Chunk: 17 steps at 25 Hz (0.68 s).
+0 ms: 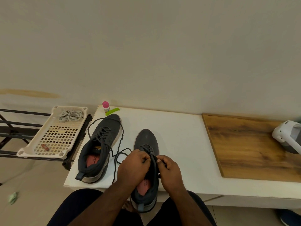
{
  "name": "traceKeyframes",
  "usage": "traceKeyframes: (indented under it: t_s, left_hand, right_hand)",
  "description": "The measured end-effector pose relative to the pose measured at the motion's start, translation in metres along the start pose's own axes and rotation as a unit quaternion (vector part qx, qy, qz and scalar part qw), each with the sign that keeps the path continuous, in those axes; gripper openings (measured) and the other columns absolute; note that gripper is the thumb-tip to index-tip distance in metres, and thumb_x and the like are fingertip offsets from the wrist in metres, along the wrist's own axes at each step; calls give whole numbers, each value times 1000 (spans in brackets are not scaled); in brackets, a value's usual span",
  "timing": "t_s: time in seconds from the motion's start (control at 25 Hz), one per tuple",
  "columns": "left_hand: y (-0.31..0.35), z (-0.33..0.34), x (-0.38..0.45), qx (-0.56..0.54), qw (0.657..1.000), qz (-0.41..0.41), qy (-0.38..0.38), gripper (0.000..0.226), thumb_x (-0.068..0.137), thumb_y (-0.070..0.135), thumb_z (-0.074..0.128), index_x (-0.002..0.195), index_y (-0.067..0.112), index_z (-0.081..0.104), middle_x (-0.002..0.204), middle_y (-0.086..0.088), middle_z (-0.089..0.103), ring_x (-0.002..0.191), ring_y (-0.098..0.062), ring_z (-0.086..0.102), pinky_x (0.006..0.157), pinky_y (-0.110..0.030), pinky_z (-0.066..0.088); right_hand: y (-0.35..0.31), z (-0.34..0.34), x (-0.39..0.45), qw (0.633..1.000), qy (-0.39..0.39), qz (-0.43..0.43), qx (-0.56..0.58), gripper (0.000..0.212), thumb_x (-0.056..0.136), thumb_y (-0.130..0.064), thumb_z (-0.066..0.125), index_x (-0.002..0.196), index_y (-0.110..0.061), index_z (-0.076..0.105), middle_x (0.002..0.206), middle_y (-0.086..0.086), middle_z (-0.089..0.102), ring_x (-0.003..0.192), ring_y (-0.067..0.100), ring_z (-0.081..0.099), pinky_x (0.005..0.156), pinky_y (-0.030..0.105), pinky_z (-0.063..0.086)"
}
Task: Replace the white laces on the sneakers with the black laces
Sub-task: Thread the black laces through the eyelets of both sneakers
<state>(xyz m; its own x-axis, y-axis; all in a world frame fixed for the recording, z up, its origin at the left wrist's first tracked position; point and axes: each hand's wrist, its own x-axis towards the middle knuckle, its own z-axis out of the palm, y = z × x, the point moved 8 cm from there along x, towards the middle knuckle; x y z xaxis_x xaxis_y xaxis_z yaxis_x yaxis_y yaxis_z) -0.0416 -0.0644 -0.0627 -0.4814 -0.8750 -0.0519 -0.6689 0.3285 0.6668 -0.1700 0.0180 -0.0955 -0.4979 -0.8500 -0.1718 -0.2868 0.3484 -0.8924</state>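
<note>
Two dark grey sneakers lie on the white table (179, 144). The left sneaker (99, 147) carries a black lace whose long loose ends loop around it. The right sneaker (146, 144) overhangs the table's front edge, its heel toward me. My left hand (132, 167) and my right hand (169, 168) meet over its tongue, and each pinches a strand of its black lace (153, 158). A loose end of black lace (120, 154) curls on the table between the two shoes. The white laces (71, 115) lie bundled in a white perforated tray (53, 137) to the left.
The tray sits on a black metal rack (13, 128) left of the table. A pink-capped bottle (105, 107) and a green clip (112, 111) stand at the table's back corner. A wooden board (250, 147) and a white device (288, 136) are on the right.
</note>
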Motion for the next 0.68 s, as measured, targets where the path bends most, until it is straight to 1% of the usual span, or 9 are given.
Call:
traceKeyframes:
  t_s: [0.16, 0.2, 0.28, 0.36, 0.44, 0.48, 0.52, 0.6, 0.68]
  left_hand:
    - [1, -3, -3, -6, 1000, -10, 19, 16, 93, 37, 54, 82, 32, 63, 87, 12, 55, 77, -2, 54, 72, -24, 47]
    - [1, -4, -4, -8, 1000, -10, 23, 16, 93, 37, 54, 81, 32, 63, 86, 12, 55, 77, -2, 54, 71, -24, 48]
    - [3, -4, -5, -6, 1000, -6, 27, 16, 94, 37, 53, 81, 33, 62, 86, 11, 55, 77, -2, 54, 70, -21, 46]
    - [3, -3, -5, -10, 1000, -1, 26, 15, 95, 36, 53, 85, 33, 64, 88, 11, 55, 79, -2, 53, 69, -17, 41]
    - [4, -3, -5, -22, 1000, -1, 20, 12, 95, 33, 54, 92, 32, 66, 90, 11, 55, 81, -2, 52, 69, -14, 38]
    - [4, -3, -6, -33, 999, -3, 19, 9, 95, 32, 56, 95, 32, 65, 90, 12, 55, 82, -1, 52, 70, -13, 38]
    - [4, -4, -7, -48, 999, -6, 18, 8, 93, 30, 58, 96, 33, 64, 91, 12, 56, 83, 0, 53, 70, -12, 38]
    - [3, -7, -9, -75, 997, -14, 20, 14, 88, 28, 63, 100, 35, 60, 92, 14, 55, 86, 2, 53, 71, -11, 38]
    - [1, -12, -12, -85, 996, -20, 27, 20, 85, 28, 67, 100, 36, 57, 95, 14, 53, 89, 4, 51, 70, -9, 36]
  right_hand:
    - [-9, -5, -5, 999, 19, -40, -24, 22, 99, -25, 56, 105, -44, 66, 102, -18, 68, 96, -2, 62, 84, 24, 56]
    - [-9, -5, -5, 999, 17, -38, -19, 21, 100, -27, 57, 105, -45, 67, 102, -19, 68, 95, -2, 62, 83, 24, 56]
    - [-9, -4, -3, 1000, 6, -18, 11, 22, 101, -29, 54, 104, -45, 70, 99, -19, 71, 92, 3, 65, 80, 26, 57]
    - [-9, -4, 0, 999, 6, -5, 31, 25, 100, -24, 56, 97, -44, 72, 95, -22, 72, 89, 6, 67, 78, 26, 56]
    - [-11, -6, 2, 999, 21, -12, 25, 22, 97, -21, 61, 91, -38, 73, 91, -21, 72, 87, 5, 66, 78, 27, 56]
    - [-12, -6, 2, 999, 26, -12, 21, 19, 97, -20, 61, 89, -34, 71, 88, -17, 71, 85, 3, 65, 77, 27, 55]
    - [-12, -6, 1, 999, 33, -8, 17, 18, 98, -19, 59, 88, -31, 69, 86, -12, 70, 82, 2, 63, 75, 26, 54]
    - [-14, -8, -1, 998, 61, -10, 3, 19, 101, -18, 52, 87, -28, 59, 84, -5, 65, 76, 6, 62, 70, 30, 52]
    - [-18, -14, -4, 995, 101, -19, 10, 18, 104, -21, 44, 90, -31, 50, 85, -3, 64, 74, 12, 63, 68, 38, 58]
